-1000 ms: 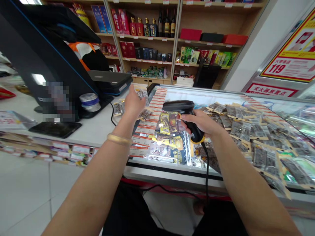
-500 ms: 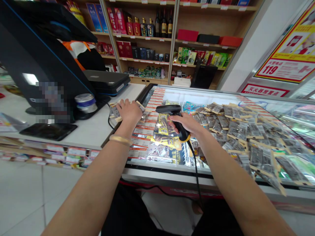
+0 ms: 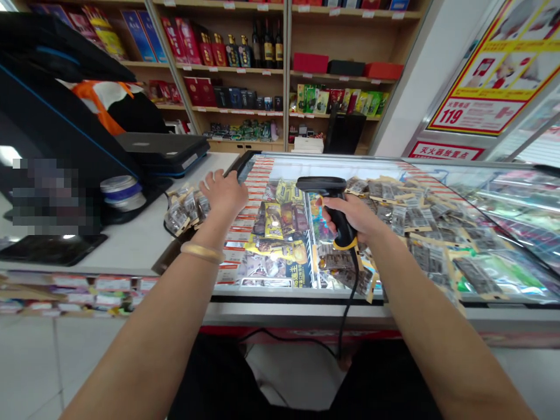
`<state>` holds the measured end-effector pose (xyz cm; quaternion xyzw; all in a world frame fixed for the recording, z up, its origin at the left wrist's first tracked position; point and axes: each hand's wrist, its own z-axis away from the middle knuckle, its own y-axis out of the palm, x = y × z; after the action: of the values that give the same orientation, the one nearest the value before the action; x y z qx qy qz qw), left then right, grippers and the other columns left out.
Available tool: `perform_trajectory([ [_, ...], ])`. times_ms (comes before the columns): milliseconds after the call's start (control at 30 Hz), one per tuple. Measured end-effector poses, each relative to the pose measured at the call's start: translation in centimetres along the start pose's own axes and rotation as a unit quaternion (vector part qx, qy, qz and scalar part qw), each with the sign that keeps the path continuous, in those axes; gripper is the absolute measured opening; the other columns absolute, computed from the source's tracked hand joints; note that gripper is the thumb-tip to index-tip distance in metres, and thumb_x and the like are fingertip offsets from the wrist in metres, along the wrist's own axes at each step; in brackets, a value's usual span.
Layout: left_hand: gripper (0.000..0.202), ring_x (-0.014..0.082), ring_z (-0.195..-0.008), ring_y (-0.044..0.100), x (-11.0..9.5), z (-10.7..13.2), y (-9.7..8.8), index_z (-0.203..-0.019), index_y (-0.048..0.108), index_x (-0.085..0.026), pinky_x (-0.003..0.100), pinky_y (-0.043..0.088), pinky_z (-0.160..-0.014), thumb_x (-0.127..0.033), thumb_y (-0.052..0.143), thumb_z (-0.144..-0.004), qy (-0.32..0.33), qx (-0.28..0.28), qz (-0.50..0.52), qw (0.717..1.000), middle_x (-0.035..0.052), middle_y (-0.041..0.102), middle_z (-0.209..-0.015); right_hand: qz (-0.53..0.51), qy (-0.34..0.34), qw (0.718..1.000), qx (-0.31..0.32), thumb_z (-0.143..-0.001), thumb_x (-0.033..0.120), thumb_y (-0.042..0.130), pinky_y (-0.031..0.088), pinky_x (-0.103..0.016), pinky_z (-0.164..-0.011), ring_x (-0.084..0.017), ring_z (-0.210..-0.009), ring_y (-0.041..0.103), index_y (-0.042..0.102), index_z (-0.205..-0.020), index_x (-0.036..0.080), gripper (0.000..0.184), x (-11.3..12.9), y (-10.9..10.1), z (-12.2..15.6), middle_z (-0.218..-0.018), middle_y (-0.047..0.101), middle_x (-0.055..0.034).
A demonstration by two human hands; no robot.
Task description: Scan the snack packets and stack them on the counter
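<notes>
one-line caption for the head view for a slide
Right hand grips a barcode scanner over a glass-topped freezer while the left hand rests beside small snack packets.

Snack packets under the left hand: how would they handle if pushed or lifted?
The snack packets look flat and thin, so probably light and floppy. Their glossy film suggests they slide easily on the white counter. Loosely piled beside the left hand, they would likely scatter.

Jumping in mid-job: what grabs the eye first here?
The right hand grips a black barcode scanner over the glass-topped freezer. The left hand rests beside a pile of small snack packets on the white counter, with more packets spread across the glass at right.
</notes>
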<state>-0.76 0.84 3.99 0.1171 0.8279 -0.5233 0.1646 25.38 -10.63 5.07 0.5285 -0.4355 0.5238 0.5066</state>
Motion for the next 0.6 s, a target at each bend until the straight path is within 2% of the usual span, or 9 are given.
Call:
perform_trajectory([
  [100,0.047,0.0412,-0.146,0.04,-2.7,0.8,0.6,-0.132,0.068,-0.023,0.06,0.026,-0.122,-0.034,0.059,-0.088,0.02,0.026,0.019,0.999,0.0175,0.053,-0.151,-0.015,-0.001,0.999,-0.042,-0.066,0.041,0.085,0.041,-0.023,-0.037,-0.011,-0.041,0.051,0.062,-0.085,0.018,0.038,0.1,-2.6,1.6,-0.057,0.059,0.0026],
  [167,0.049,0.0393,-0.143,0.045,-4.8,1.4,1.3,-0.134,0.068,-0.021,0.055,0.032,-0.121,-0.031,0.06,-0.087,0.054,0.051,0.052,0.996,0.0178,0.057,-0.147,-0.027,-0.003,0.997,-0.068,-0.064,0.042,0.086,0.041,-0.023,-0.037,-0.011,-0.041,0.051,0.062,-0.086,0.018,0.04,0.2,-4.2,2.7,-0.057,0.059,0.0031],
  [267,0.049,0.0355,-0.137,0.054,-8.2,2.5,3.0,-0.131,0.069,-0.015,0.047,0.038,-0.119,-0.027,0.063,-0.084,0.128,0.093,0.125,0.979,0.0187,0.066,-0.136,-0.043,-0.004,0.993,-0.106,-0.062,0.042,0.088,0.042,-0.023,-0.038,-0.01,-0.041,0.05,0.062,-0.087,0.018,0.043,0.3,-6.5,4.3,-0.057,0.059,0.0032],
  [333,0.042,0.0334,-0.126,0.062,-10.4,3.6,4.1,-0.122,0.072,-0.015,0.044,0.043,-0.114,-0.027,0.066,-0.082,0.154,0.13,0.174,0.964,0.0175,0.071,-0.126,-0.048,-0.009,0.991,-0.126,-0.06,0.042,0.089,0.042,-0.023,-0.038,-0.01,-0.042,0.05,0.063,-0.087,0.018,0.044,0.3,-7.9,5.3,-0.057,0.059,0.003],
  [467,0.015,0.0282,-0.097,0.073,-13.8,5.8,5.7,-0.09,0.075,-0.019,0.04,0.053,-0.095,-0.029,0.073,-0.078,0.165,0.23,0.257,0.924,0.0113,0.078,-0.102,-0.057,-0.01,0.986,-0.155,-0.058,0.042,0.09,0.042,-0.023,-0.039,-0.01,-0.042,0.05,0.065,-0.087,0.016,0.046,-0.1,-10.1,6.9,-0.056,0.059,0.003],
  [533,0.014,0.0256,-0.091,0.073,-14.7,6.8,6.1,-0.077,0.072,-0.02,0.037,0.054,-0.087,-0.033,0.078,-0.074,0.184,0.307,0.274,0.893,0.0084,0.077,-0.092,-0.061,-0.006,0.984,-0.165,-0.058,0.042,0.09,0.042,-0.023,-0.039,-0.01,-0.042,0.05,0.065,-0.089,0.016,0.047,-0.4,-10.8,7.4,-0.056,0.058,0.0035],
  [600,0.021,0.0237,-0.088,0.071,-15.0,7.5,6.2,-0.076,0.071,-0.02,0.034,0.054,-0.081,-0.035,0.083,-0.068,0.202,0.395,0.268,0.855,0.0067,0.077,-0.089,-0.064,-0.004,0.983,-0.17,-0.059,0.042,0.089,0.041,-0.022,-0.038,-0.01,-0.042,0.05,0.065,-0.088,0.016,0.046,-0.8,-11.2,7.7,-0.056,0.058,0.0038],
])
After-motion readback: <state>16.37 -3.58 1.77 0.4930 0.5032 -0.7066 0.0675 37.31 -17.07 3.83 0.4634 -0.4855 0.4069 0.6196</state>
